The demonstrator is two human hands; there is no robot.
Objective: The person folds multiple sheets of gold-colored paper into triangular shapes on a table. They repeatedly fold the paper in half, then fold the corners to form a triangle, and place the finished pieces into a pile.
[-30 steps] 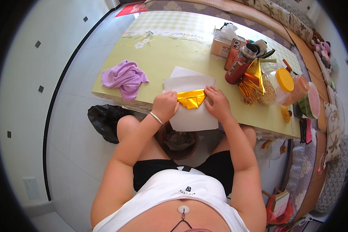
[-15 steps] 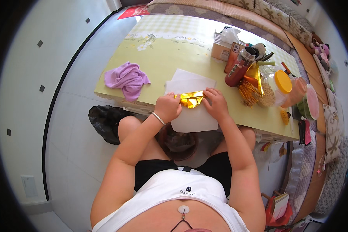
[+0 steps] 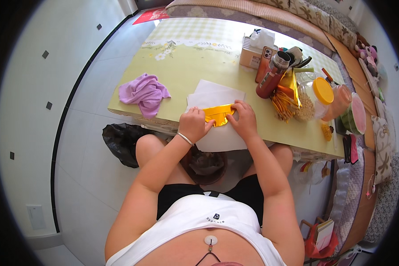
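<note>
A shiny gold foil sheet [image 3: 218, 113] with a folded upper edge is stretched between my two hands, over white paper sheets [image 3: 220, 92] at the table's near edge. My left hand [image 3: 193, 125] pinches the foil's left end, its thumb below and its fingers curled above. At the other end, the thumb and fingers of my right hand [image 3: 244, 119] close on the upper right corner. The lower edge of the foil hangs uneven and slightly crumpled.
A purple cloth [image 3: 145, 94] lies at the table's left. To the right stand a dark red flask [image 3: 270, 80], a phone [image 3: 265, 62], a tissue box [image 3: 250, 55], gold strips [image 3: 283, 105] and a yellow-lidded jar [image 3: 312, 99]. Below are a brown bin [image 3: 206, 170] and black bag [image 3: 124, 141].
The foil's upper edge lies flatter, and more of its smooth surface shows. My thumbs have shifted along its lower side. The whole view has tilted slightly.
</note>
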